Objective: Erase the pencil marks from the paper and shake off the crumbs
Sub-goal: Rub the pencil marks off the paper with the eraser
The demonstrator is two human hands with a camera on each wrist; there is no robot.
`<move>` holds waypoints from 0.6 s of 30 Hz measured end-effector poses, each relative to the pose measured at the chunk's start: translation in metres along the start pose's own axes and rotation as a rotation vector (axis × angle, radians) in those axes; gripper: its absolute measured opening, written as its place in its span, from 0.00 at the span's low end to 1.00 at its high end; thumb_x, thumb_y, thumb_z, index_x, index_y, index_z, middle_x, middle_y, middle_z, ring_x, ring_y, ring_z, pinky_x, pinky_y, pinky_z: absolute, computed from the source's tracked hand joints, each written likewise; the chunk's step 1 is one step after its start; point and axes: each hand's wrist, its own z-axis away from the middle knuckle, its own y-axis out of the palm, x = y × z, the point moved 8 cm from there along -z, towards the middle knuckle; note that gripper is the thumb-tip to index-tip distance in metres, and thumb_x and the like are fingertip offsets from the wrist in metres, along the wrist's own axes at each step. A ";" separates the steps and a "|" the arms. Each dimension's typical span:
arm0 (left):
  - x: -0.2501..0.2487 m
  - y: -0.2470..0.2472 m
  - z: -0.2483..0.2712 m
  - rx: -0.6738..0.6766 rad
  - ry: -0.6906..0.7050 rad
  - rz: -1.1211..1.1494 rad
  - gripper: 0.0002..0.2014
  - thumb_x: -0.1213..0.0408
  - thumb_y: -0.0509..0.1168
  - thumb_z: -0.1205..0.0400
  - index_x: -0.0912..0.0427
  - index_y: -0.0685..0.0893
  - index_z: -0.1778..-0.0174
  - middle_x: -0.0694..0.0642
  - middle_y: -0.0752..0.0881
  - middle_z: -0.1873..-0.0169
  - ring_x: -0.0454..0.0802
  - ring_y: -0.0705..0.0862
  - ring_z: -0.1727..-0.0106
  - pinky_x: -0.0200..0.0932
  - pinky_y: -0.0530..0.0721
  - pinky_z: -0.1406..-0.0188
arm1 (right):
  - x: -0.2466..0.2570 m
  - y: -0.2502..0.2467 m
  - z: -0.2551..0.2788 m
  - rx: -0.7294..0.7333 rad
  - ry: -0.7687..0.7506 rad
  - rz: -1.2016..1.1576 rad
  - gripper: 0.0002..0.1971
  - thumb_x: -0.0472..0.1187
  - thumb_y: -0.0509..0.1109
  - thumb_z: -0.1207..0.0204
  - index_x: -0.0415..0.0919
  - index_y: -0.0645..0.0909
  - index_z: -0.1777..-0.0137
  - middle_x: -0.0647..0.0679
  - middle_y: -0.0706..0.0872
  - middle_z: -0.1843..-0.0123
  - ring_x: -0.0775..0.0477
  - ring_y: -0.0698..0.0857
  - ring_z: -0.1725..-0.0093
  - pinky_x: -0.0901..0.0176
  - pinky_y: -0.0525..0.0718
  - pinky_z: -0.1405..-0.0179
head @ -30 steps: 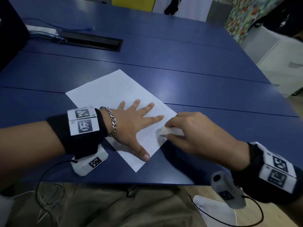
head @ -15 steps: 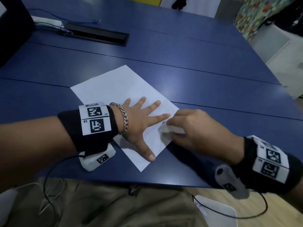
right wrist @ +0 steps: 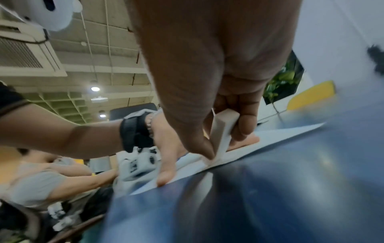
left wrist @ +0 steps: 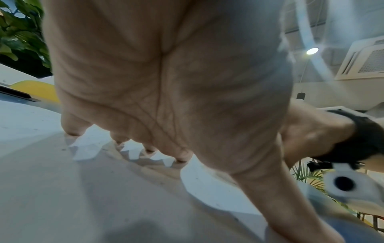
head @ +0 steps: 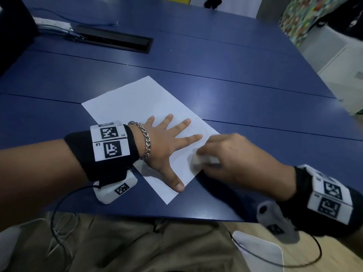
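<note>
A white sheet of paper point(head: 137, 103) lies at an angle on the blue table point(head: 216, 61). My left hand point(head: 167, 146) lies flat on the sheet's near half, fingers spread and straight, pressing it down. My right hand point(head: 225, 154) pinches a white eraser point(head: 204, 160) between thumb and fingers, its lower end touching the paper near the right edge. In the right wrist view the eraser point(right wrist: 221, 136) stands tilted on the paper point(right wrist: 270, 136). The left wrist view shows my left hand point(left wrist: 166, 82) and the paper point(left wrist: 31, 125) under it. Pencil marks are too faint to make out.
A black cable tray point(head: 112, 40) and a white power strip point(head: 53, 23) sit at the far left of the table. The table's near edge runs just below the paper's corner. A white cabinet point(head: 343, 65) stands to the right.
The eraser in my right hand has slid a little leftward and inward on the paper. My left hand has kept its flat hold on the sheet; the head camera has shifted.
</note>
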 end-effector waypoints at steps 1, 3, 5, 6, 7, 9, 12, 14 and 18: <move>0.000 0.000 0.000 0.005 -0.001 0.000 0.71 0.13 0.68 0.42 0.22 0.20 0.20 0.43 0.17 0.16 0.65 0.23 0.12 0.80 0.37 0.15 | -0.008 -0.006 -0.004 -0.042 0.023 -0.012 0.10 0.53 0.67 0.21 0.51 0.86 0.49 0.54 0.83 0.55 0.48 0.84 0.55 0.51 0.84 0.55; -0.001 0.000 0.000 0.012 -0.005 -0.004 0.71 0.13 0.68 0.42 0.22 0.20 0.20 0.43 0.17 0.16 0.65 0.23 0.12 0.80 0.37 0.15 | -0.008 -0.007 -0.002 -0.078 0.015 0.006 0.11 0.53 0.66 0.19 0.50 0.86 0.48 0.54 0.83 0.54 0.47 0.85 0.55 0.49 0.85 0.55; 0.000 0.000 0.000 0.015 -0.008 -0.011 0.71 0.13 0.68 0.42 0.22 0.20 0.20 0.43 0.16 0.16 0.66 0.23 0.12 0.80 0.37 0.15 | 0.016 0.002 0.008 -0.011 -0.076 0.028 0.12 0.51 0.63 0.20 0.51 0.86 0.48 0.55 0.84 0.53 0.49 0.84 0.55 0.53 0.83 0.56; -0.001 0.000 0.001 0.017 -0.007 -0.016 0.71 0.12 0.68 0.43 0.23 0.20 0.20 0.43 0.16 0.16 0.66 0.23 0.12 0.81 0.37 0.15 | 0.024 0.008 0.012 0.034 -0.118 0.024 0.12 0.51 0.62 0.21 0.51 0.86 0.49 0.55 0.84 0.53 0.50 0.83 0.56 0.55 0.82 0.57; -0.001 0.000 0.000 0.018 -0.005 -0.019 0.71 0.12 0.68 0.43 0.23 0.19 0.20 0.43 0.16 0.16 0.66 0.23 0.12 0.81 0.37 0.15 | 0.024 0.009 0.012 0.066 -0.118 0.024 0.12 0.51 0.62 0.22 0.51 0.86 0.49 0.55 0.84 0.54 0.50 0.83 0.57 0.56 0.82 0.57; -0.001 0.000 0.000 0.028 -0.003 -0.019 0.71 0.12 0.68 0.43 0.22 0.19 0.21 0.43 0.16 0.16 0.65 0.23 0.12 0.80 0.37 0.15 | 0.002 -0.002 0.000 0.027 -0.030 0.011 0.11 0.54 0.64 0.21 0.51 0.85 0.51 0.54 0.83 0.55 0.48 0.83 0.57 0.51 0.84 0.56; -0.001 0.001 0.001 0.033 0.001 -0.006 0.71 0.13 0.68 0.42 0.22 0.19 0.21 0.43 0.16 0.16 0.65 0.22 0.12 0.80 0.36 0.15 | -0.014 -0.009 -0.004 -0.046 0.011 0.004 0.12 0.55 0.66 0.20 0.50 0.85 0.51 0.54 0.83 0.56 0.48 0.83 0.57 0.47 0.85 0.55; 0.000 0.002 0.001 0.017 0.013 0.011 0.71 0.13 0.69 0.41 0.23 0.19 0.20 0.43 0.17 0.16 0.65 0.22 0.12 0.79 0.34 0.15 | -0.002 -0.001 0.002 0.006 -0.046 -0.012 0.13 0.56 0.64 0.21 0.52 0.86 0.49 0.55 0.84 0.54 0.49 0.84 0.56 0.49 0.85 0.53; 0.002 -0.001 0.003 -0.052 0.069 0.088 0.78 0.15 0.73 0.42 0.32 0.14 0.20 0.36 0.20 0.15 0.59 0.24 0.11 0.76 0.33 0.14 | -0.021 -0.020 0.008 -0.128 0.062 -0.113 0.11 0.55 0.71 0.21 0.52 0.90 0.46 0.55 0.89 0.53 0.52 0.87 0.54 0.52 0.86 0.52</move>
